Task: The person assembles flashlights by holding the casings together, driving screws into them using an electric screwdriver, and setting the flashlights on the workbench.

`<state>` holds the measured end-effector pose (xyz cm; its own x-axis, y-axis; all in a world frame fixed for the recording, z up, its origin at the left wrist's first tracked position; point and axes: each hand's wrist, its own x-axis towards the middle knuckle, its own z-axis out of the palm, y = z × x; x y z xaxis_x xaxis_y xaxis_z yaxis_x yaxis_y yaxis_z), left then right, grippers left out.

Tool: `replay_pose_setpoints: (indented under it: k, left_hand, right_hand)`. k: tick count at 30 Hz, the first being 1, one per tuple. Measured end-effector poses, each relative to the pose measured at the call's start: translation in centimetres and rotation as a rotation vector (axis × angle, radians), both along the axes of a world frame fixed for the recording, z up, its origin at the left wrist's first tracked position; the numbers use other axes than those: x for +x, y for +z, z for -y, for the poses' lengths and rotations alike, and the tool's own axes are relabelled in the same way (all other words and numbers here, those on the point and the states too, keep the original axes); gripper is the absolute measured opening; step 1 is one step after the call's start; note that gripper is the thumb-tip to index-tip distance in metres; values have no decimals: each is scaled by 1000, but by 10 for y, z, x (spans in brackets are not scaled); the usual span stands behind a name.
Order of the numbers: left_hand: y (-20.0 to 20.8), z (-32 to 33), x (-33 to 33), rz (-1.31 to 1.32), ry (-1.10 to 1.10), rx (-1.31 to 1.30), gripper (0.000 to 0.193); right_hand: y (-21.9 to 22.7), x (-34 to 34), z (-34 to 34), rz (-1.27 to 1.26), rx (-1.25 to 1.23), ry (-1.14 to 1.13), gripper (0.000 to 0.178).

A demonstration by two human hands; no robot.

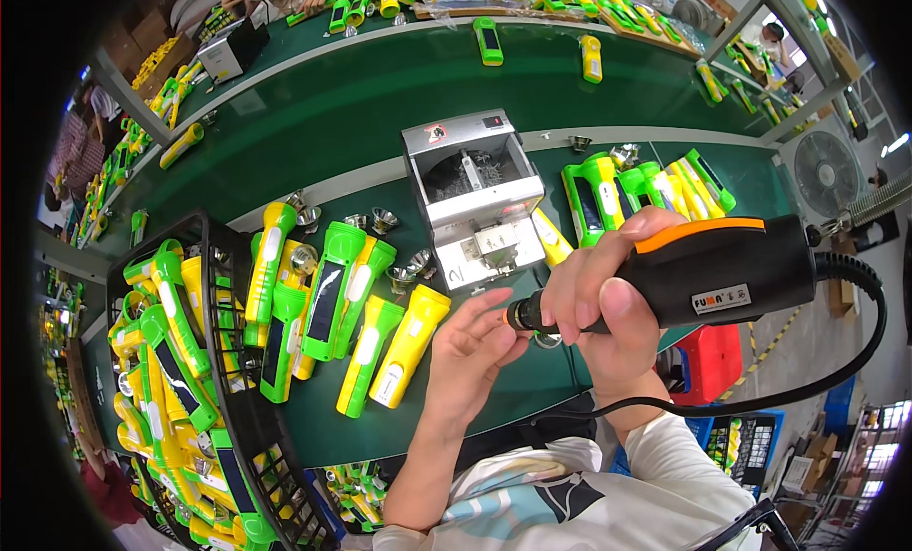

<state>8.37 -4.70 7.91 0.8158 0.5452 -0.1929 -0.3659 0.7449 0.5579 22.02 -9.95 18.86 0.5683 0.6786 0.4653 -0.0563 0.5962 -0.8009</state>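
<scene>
My right hand is wrapped round a black electric screwdriver with an orange strip, held sideways with its nose pointing left. The thumb and fingers of my left hand are pinched at the nose, by its orange ring; the bit and anything small there are hidden. Just beyond my hands stands a grey screw feeder with dark screws in its tray. To the left of my left hand lie a yellow flashlight and a green-and-yellow flashlight, with several more behind them.
A black plastic basket full of flashlights stands at the left. More flashlights lie right of the feeder. Shiny reflector cups are scattered about the green bench. A thick black cable loops from the screwdriver. Behind runs a green conveyor belt.
</scene>
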Motion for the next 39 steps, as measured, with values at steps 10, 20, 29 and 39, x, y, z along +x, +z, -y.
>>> replay_pose_setpoints:
  k: [10, 20, 29, 39]
  left_hand:
    - [-18, 7, -1, 45, -46, -103, 39]
    - [-23, 5, 1, 198, -143, -239, 32]
    - [-28, 3, 1, 229, -200, -323, 27]
    - [-24, 1, -1, 204, -245, -390, 33]
  right_hand:
    - [-5, 4, 12, 13, 45, 31, 46]
    - [-5, 8, 15, 4, 35, 48, 49]
    - [-7, 10, 16, 64, 36, 44, 50]
    - [-3, 5, 18, 39, 79, 51, 50]
